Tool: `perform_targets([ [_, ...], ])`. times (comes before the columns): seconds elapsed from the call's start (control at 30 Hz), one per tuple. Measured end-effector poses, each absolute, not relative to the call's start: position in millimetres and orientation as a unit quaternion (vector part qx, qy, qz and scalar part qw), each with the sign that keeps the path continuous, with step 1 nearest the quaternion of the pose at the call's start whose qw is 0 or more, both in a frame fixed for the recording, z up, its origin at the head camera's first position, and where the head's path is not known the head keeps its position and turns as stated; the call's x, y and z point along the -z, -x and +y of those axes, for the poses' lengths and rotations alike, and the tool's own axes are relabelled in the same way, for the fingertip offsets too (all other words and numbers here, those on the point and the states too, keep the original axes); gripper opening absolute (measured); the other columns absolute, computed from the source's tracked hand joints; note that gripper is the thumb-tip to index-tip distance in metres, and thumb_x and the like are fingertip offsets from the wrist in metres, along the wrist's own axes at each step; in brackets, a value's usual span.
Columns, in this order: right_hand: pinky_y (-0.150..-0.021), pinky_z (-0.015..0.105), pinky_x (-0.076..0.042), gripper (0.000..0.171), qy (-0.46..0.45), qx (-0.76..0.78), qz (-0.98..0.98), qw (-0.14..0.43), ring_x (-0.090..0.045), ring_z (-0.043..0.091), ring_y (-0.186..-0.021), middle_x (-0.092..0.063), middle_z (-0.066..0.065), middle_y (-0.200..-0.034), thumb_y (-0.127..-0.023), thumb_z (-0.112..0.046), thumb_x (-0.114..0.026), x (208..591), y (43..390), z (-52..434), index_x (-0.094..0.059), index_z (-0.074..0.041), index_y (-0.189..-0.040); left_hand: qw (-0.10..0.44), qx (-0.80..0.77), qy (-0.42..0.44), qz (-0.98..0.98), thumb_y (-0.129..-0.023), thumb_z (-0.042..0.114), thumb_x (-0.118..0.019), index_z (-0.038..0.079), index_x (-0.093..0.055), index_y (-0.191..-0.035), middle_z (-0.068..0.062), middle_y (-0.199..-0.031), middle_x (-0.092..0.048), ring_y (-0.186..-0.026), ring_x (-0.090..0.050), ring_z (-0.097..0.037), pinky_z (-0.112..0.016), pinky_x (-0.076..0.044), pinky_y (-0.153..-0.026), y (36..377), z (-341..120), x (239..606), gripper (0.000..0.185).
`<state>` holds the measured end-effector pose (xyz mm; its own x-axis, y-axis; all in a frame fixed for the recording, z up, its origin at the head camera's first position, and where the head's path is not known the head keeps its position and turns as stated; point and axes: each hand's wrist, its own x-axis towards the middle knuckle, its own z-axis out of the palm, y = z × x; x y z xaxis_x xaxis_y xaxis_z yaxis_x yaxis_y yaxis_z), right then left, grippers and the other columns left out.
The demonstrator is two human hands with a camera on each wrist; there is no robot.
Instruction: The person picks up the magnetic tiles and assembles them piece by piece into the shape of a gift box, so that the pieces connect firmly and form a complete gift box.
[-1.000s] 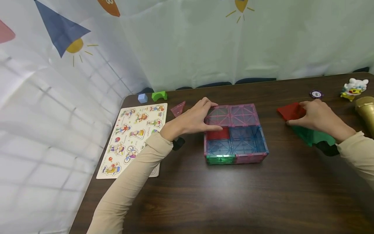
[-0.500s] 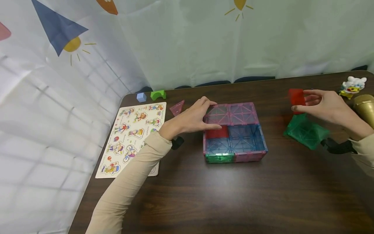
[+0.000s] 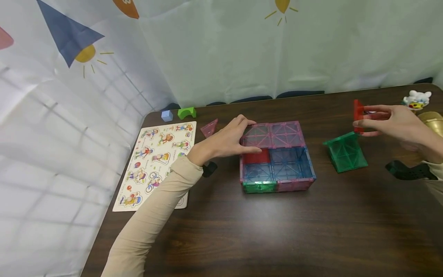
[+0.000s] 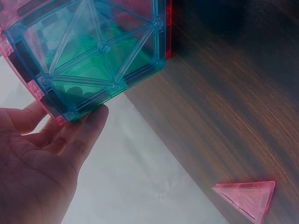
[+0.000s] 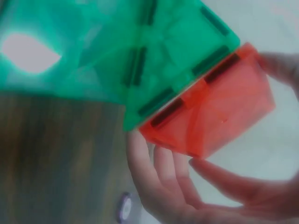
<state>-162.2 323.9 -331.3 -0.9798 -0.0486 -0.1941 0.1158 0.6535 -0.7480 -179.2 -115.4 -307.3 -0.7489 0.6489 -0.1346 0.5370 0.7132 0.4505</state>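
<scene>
A shallow box of clear magnetic tiles [image 3: 277, 154] [image 4: 98, 51], pink, blue, green and red, sits mid-table. My left hand [image 3: 235, 140] [image 4: 51, 158] grips its left far corner, fingers over the pink lid tile and thumb along its front edge. Off to the right, my right hand [image 3: 361, 117] [image 5: 196, 186] pinches a red square tile [image 3: 358, 115] [image 5: 219, 107] held upright above the table. A green square tile [image 3: 346, 152] [image 5: 140, 56] clings by one edge to the red tile's lower edge and slants down toward the table.
A cartoon puzzle board [image 3: 159, 161] lies at the left edge, with a blue cube [image 3: 167, 115] and green arch block [image 3: 187, 112] behind it. A pink triangle tile [image 3: 210, 128] [image 4: 247, 198] lies near my left hand. A toy figure [image 3: 417, 99] and gold object [image 3: 432, 123] sit far right.
My right hand lifted the red tile off the table and turned it upright. The green tile came up with it, shifted left and tilted. The left hand stayed on the box.
</scene>
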Motion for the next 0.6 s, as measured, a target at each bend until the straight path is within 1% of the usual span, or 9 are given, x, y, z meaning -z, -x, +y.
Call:
perform_targets([
  [0.03,-0.066,0.016,-0.055,0.085,-0.02,0.423,0.9,0.101,-0.049,-0.023,-0.075,-0.038,0.048,-0.147,-0.104,-0.036,-0.064,332.3,162.5,325.5,-0.023,0.015,-0.159,0.143,-0.197,-0.324,0.914,-0.091,0.056,-0.076,0.006,-0.04,-0.157,-0.007,-0.142,-0.044,-0.13,-0.043,-0.019,-0.036,-0.041,-0.114,179.2,-115.3,307.0,0.09],
  [0.1,-0.07,0.023,-0.061,0.082,-0.021,0.46,0.88,0.116,-0.055,-0.019,-0.079,-0.057,0.029,-0.137,-0.105,-0.031,-0.064,334.8,164.0,330.1,-0.022,0.014,-0.159,0.144,-0.198,-0.324,0.914,-0.091,0.056,-0.076,0.007,-0.04,-0.157,-0.007,-0.142,-0.044,-0.13,-0.043,-0.02,-0.036,-0.041,-0.114,179.1,-115.1,306.8,0.09],
  [0.2,-0.075,0.031,-0.063,0.054,-0.018,0.526,0.84,0.13,-0.066,-0.01,-0.085,-0.067,-0.011,-0.116,-0.106,-0.021,-0.062,340.6,167.5,338.2,-0.041,-0.007,-0.154,0.145,-0.199,-0.324,0.913,-0.092,0.056,-0.076,0.007,-0.04,-0.157,-0.007,-0.142,-0.044,-0.131,-0.043,-0.02,-0.036,-0.04,-0.114,179.3,-115.5,307.0,0.089],
  [0.27,-0.076,0.033,-0.063,0.032,-0.017,0.566,0.812,0.14,-0.07,-0.005,-0.088,-0.063,-0.031,-0.103,-0.107,-0.016,-0.059,344.0,170.0,344.4,-0.052,-0.024,-0.137,0.146,-0.2,-0.325,0.913,-0.092,0.055,-0.075,0.007,-0.04,-0.157,-0.007,-0.142,-0.044,-0.131,-0.042,-0.02,-0.036,-0.04,-0.115,179.8,-115.5,307.4,0.089],
  [0.33,-0.076,0.032,-0.063,0.025,-0.015,0.589,0.796,0.14,-0.07,-0.004,-0.089,-0.069,-0.027,-0.099,-0.108,-0.013,-0.057,346.2,172.0,348.2,-0.054,-0.032,-0.124,0.146,-0.201,-0.327,0.912,-0.092,0.055,-0.075,0.006,-0.04,-0.157,-0.008,-0.142,-0.044,-0.131,-0.042,-0.02,-0.036,-0.04,-0.115,180.2,-115.5,307.7,0.089],
  [0.4,-0.076,0.029,-0.062,0.029,-0.018,0.599,0.789,0.136,-0.07,-0.005,-0.089,-0.071,-0.024,-0.097,-0.108,-0.013,-0.057,346.0,172.9,348.4,-0.053,-0.029,-0.132,0.146,-0.203,-0.327,0.911,-0.092,0.055,-0.075,0.006,-0.04,-0.157,-0.008,-0.142,-0.044,-0.131,-0.042,-0.021,-0.036,-0.04,-0.115,180.4,-115.6,307.7,0.089],
  [0.5,-0.076,0.021,-0.06,0.056,-0.013,0.559,0.821,0.112,-0.066,-0.012,-0.087,-0.063,-0.032,-0.097,-0.107,-0.017,-0.06,339.3,168.8,340.0,-0.036,-0.01,-0.158,0.146,-0.204,-0.329,0.911,-0.092,0.054,-0.076,0.005,-0.04,-0.157,-0.009,-0.142,-0.044,-0.131,-0.042,-0.021,-0.036,-0.04,-0.115,180.3,-115.9,307.7,0.089],
  [0.53,-0.076,0.016,-0.057,0.065,-0.008,0.539,0.836,0.099,-0.063,-0.014,-0.087,-0.061,-0.034,-0.097,-0.106,-0.018,-0.062,336.1,165.9,334.9,-0.031,-0.004,-0.161,0.146,-0.205,-0.329,0.91,-0.092,0.054,-0.076,0.005,-0.04,-0.157,-0.009,-0.142,-0.044,-0.131,-0.042,-0.021,-0.036,-0.04,-0.115,180.2,-116.0,307.8,0.089],
  [0.6,-0.077,0.009,-0.051,0.072,0.015,0.497,0.865,0.069,-0.058,-0.018,-0.09,-0.058,-0.036,-0.099,-0.104,-0.018,-0.067,328.3,157.8,321.9,-0.031,-0.001,-0.163,0.146,-0.206,-0.329,0.91,-0.092,0.054,-0.076,0.006,-0.04,-0.157,-0.008,-0.142,-0.044,-0.131,-0.042,-0.021,-0.036,-0.04,-0.115,180.3,-116.2,308.4,0.089],
])
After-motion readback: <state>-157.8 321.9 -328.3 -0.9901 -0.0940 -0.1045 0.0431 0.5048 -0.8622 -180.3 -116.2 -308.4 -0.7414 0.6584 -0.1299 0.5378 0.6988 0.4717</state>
